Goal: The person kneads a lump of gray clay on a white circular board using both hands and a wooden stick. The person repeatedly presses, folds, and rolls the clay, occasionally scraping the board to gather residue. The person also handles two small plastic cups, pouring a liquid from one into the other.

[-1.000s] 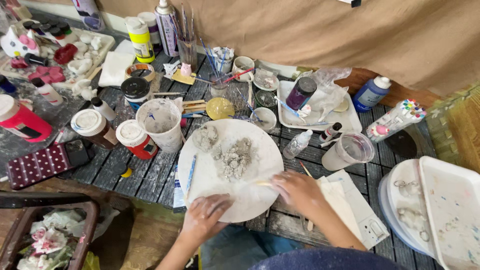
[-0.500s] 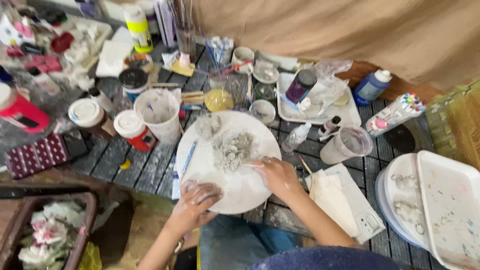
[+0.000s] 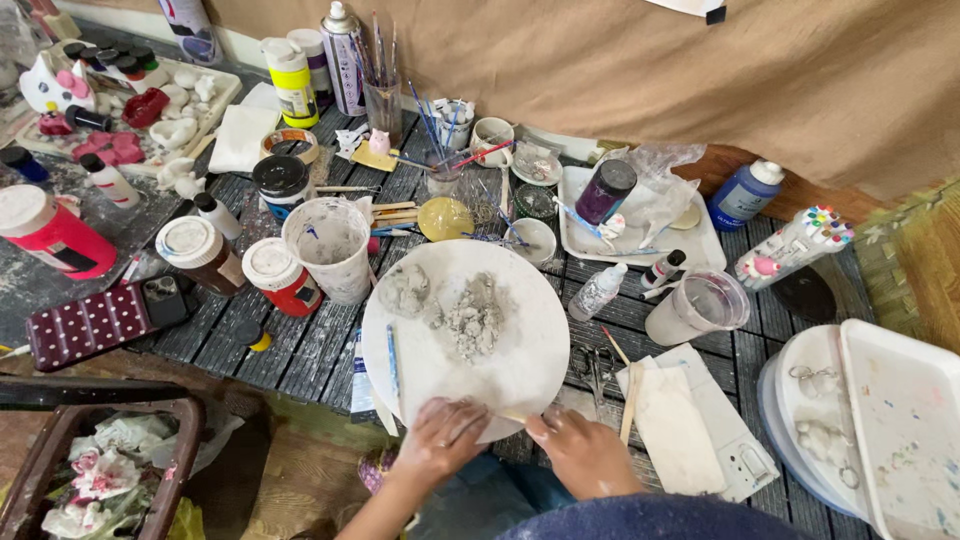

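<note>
Head view: a round white board (image 3: 465, 345) is seen flat on the dark slatted table (image 3: 250, 345), and everything else is placed relative to it. The board's near edge is touched by both hands. The left hand (image 3: 440, 440) is laid on the rim with fingers curled loosely over it. The right hand (image 3: 580, 450) is closed at the rim just right of the left; whether something thin is pinched there cannot be told. A grey clay lump (image 3: 472, 318) is heaped near the board's centre, elongated roughly away from the person. A blue pencil (image 3: 393, 360) is laid along the board's left part, pointing away. Scissors (image 3: 597, 365) are found just right of the board. The person's forearms are cut off by the lower frame edge.
</note>
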